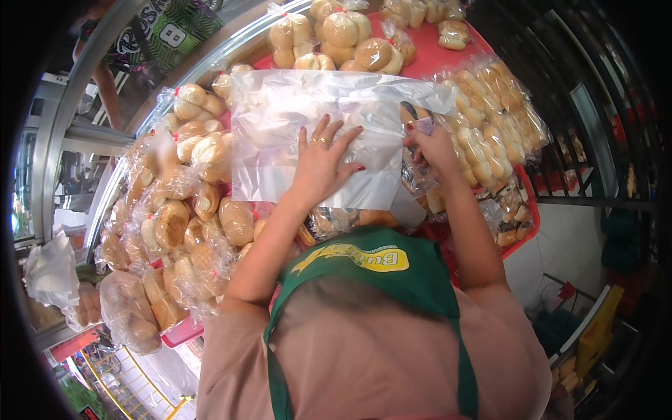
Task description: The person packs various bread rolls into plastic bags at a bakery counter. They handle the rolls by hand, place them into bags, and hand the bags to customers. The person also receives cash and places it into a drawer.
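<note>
My left hand (323, 164) lies flat with fingers spread on a large, whitish see-through plastic bag (269, 140). The bag is spread over bagged bread, whose shapes show faintly through it. At the bag's right edge my right hand (435, 150) is closed, its fingers pinched round a small pale purplish folded piece (424, 126). A dark, narrow thing (408, 110) shows just beyond those fingers; I cannot tell what it is or whether I hold it. Bagged long rolls (486, 150) lie right beside my right hand.
Bagged buns (171, 224) are heaped on the left, more bagged buns (346, 31) at the far side. A red tray (437, 59) lies under the bread. Metal framing (59, 140) runs along the left; beyond it stands a person in a patterned green shirt (164, 38). Dark bars (588, 119) rise right.
</note>
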A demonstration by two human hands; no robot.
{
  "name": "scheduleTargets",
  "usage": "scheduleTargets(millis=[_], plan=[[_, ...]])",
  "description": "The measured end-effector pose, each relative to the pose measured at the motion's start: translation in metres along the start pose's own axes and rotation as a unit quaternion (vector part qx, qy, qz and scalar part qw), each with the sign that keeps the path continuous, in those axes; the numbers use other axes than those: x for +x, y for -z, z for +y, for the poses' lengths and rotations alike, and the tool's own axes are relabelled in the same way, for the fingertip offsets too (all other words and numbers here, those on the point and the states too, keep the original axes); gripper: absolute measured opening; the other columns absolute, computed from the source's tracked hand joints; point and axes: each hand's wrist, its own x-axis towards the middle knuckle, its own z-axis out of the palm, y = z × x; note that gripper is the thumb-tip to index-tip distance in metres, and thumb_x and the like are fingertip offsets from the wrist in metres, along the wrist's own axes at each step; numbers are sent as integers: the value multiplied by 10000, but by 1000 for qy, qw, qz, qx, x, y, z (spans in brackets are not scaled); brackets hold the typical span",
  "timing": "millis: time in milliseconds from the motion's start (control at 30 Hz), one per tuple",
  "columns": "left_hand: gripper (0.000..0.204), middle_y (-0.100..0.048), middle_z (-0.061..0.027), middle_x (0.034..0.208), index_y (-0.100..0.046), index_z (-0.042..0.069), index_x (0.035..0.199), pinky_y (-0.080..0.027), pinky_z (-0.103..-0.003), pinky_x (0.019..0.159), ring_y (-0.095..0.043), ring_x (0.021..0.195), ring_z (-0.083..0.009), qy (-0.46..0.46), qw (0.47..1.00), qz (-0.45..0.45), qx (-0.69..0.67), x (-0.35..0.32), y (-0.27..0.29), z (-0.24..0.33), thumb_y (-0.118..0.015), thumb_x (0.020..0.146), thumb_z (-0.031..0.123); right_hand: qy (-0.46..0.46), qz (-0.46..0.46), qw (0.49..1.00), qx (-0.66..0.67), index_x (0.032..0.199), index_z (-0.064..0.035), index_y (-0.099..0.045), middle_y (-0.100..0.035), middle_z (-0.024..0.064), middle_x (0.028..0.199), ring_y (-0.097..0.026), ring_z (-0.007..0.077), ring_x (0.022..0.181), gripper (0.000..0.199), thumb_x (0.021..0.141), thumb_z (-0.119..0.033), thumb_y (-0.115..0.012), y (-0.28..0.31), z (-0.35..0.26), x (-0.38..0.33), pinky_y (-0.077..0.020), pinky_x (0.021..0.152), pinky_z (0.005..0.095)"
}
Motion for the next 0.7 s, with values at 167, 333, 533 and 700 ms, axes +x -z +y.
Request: scheduleTargets(millis=[167,333,533,700], plan=[[557,-550,-181,1280,-615,153,1262,-423,-477,1010,-503,1227,-388,-28,990,98,-97,-16,7,8,-811,746,230,-43,-67,997,-3,1022,-30,-619,-608,9,724,-536,98,505,265,792,-95,-733,-18,-7,5,-356,390,250],[387,-641,-151,989,-679,89,1098,-502,-394,809,-622,931,-316,76,952,136,-263,-20,0,13,-812,735,116,45,-148,967,204,1158,-44,-564,-635,30,883,-617,124,738,412,768,24,-677,-28,-12,-22,-493,622,257],[479,-586,-161,1040,-571,71,1238,-511,-371,801,-613,912,-264,137,895,145,-398,-15,-6,30,-758,835,250,-85,-201,919,329,1273,0,-524,-627,132,1169,-626,255,1034,465,822,-1,-641,-37,1,-22,-515,934,402],[471,-579,-163,1016,-555,34,1125,-505,-383,782,-609,892,-279,136,876,152,-437,-18,5,34,-764,822,327,-144,-239,877,391,1213,22,-562,-619,135,1153,-615,244,1017,378,854,-64,-646,-36,16,-6,-502,937,400]])
